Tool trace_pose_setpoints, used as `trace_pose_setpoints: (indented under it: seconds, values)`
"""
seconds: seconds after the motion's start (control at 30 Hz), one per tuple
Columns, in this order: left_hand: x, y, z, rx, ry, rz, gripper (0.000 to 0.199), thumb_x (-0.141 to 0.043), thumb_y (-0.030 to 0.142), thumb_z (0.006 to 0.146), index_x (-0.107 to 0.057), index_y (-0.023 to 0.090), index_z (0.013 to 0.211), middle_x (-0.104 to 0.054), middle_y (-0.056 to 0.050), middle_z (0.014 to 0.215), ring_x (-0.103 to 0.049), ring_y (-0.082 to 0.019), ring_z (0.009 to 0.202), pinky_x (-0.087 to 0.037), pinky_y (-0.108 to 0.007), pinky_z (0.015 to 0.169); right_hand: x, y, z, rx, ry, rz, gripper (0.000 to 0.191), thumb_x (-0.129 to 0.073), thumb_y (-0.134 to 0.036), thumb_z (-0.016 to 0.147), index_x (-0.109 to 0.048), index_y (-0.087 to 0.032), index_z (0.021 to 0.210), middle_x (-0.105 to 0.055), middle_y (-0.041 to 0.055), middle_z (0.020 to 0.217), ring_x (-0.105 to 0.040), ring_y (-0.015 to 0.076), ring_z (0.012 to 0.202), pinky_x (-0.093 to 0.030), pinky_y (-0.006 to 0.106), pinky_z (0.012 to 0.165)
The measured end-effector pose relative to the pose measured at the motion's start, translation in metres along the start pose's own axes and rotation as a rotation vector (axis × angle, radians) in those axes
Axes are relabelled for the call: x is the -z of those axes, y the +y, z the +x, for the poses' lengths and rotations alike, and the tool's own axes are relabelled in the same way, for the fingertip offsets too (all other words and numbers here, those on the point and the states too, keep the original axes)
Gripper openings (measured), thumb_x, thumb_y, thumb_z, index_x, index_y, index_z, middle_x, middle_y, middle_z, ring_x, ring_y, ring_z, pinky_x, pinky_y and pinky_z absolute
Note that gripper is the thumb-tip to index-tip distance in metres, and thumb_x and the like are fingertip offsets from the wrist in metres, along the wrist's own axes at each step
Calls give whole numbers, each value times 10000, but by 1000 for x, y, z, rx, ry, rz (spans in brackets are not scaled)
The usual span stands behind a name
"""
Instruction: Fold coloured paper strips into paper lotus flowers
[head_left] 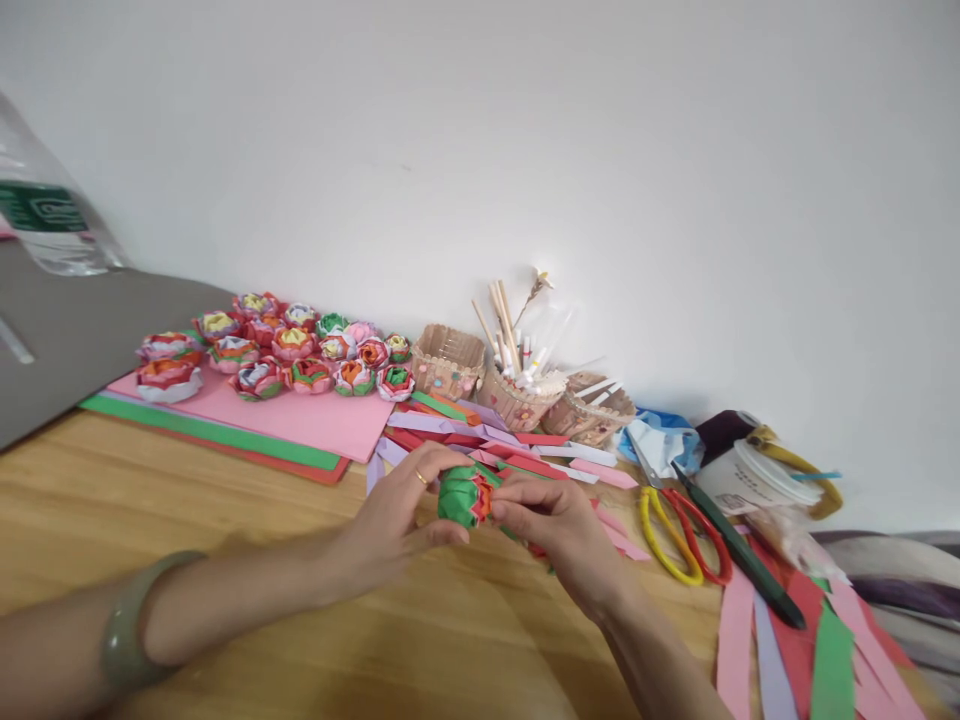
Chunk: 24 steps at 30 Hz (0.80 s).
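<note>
Between my two hands, above the wooden table (300,530), is a folded paper flower (457,497) with green outer petals and red and orange inner ones. My left hand (401,510) grips its green base between thumb and fingers; a ring and a bracelet show on that hand and arm. The fingers of my right hand (551,520) pinch the orange petals on the open side. Just behind the hands lies a pile of folded paper strips (480,430) in red, pink, purple, white and green.
Several finished paper flowers (292,345) stand on stacked coloured sheets (345,420) at the back left. Woven baskets (450,360) line the wall, one holding pens and sticks. Scissors (686,545), a dark green pen-shaped tool (742,550), a white tub (757,480) and paper strips (832,650) lie right.
</note>
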<state>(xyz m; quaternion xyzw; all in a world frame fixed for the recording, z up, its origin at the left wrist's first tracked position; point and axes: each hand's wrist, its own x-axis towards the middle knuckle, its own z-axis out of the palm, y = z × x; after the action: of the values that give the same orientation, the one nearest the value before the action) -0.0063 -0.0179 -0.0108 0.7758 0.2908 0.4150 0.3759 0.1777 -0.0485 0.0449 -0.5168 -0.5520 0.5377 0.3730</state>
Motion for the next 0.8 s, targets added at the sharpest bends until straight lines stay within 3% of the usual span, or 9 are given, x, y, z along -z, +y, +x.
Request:
trace_pose_setpoints:
  seconds: [0.27,0.57,0.8]
  values:
    - [0,3,1,1,10,-37,558,-513,610,731,-484,214,1122,-553,-71,1040,-513,-220,946,-430,-329,785,-5,-3,-1,-10,23,12,182,-718,-361,656,-717,-179,655,-627,21,691,-499,128,648,-367,248,591]
    - [0,2,2,-31,-22,-39,549,-543,596,717,-498,216,1111,-541,-83,1062,-508,-232,985,-431,-362,846,-2,-4,-1,-39,22,-29,233,-764,-378,592,-654,-173,568,-493,-36,569,-348,60,464,-268,215,428]
    - [0,0,1,3,4,-21,530,-548,560,736,-479,239,1153,-533,-68,1070,-502,-211,974,-432,-327,816,3,-6,-3,100,0,-263,253,-612,-410,766,-685,-175,706,-580,18,690,-483,126,615,-368,247,550]
